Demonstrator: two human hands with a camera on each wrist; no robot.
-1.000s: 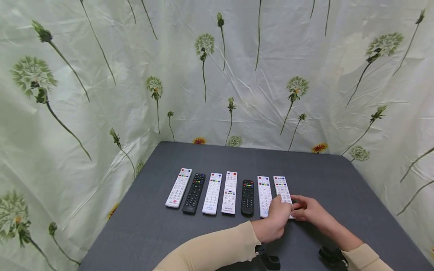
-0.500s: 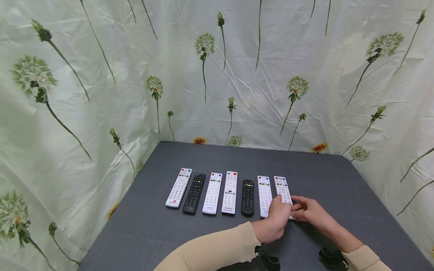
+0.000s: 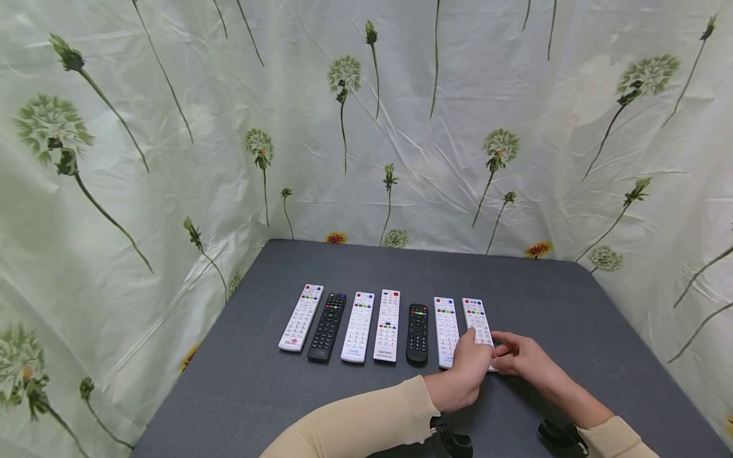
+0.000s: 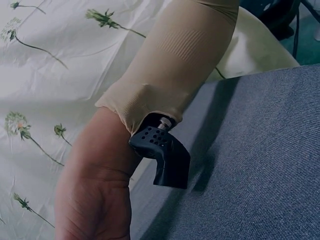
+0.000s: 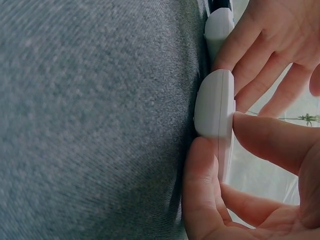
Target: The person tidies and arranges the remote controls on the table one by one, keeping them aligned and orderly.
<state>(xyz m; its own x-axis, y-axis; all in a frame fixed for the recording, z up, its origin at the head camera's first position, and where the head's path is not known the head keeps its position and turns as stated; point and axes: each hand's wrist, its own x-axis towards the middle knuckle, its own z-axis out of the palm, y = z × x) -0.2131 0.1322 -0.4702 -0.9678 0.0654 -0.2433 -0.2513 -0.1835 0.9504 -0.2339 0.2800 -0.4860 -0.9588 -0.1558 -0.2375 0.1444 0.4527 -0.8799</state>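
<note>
Several remote controls lie in a row on the dark table. My left hand (image 3: 469,364) is over the lower part of the white remote control (image 3: 478,320) at the row's right end and holds it. Beside it, my right hand (image 3: 522,357) pinches the same remote at its lower right. In the right wrist view, the right thumb (image 5: 270,142) touches the top of that remote and a finger sits against its side, near the cloth. The left hand's fingers (image 5: 242,42) reach down from behind it. The left wrist view shows only the left wrist and palm side; its fingertips are cut off.
To the left lie another white remote (image 3: 446,327), a slim black one (image 3: 417,334), white ones (image 3: 387,324) (image 3: 358,326), a black one (image 3: 327,327) and a white one (image 3: 301,317). A flower-printed curtain (image 3: 424,146) rises behind the dark table (image 3: 240,394).
Both hands stay in place on the rightmost remote control. The head view has shifted very slightly; the row looks the same.
</note>
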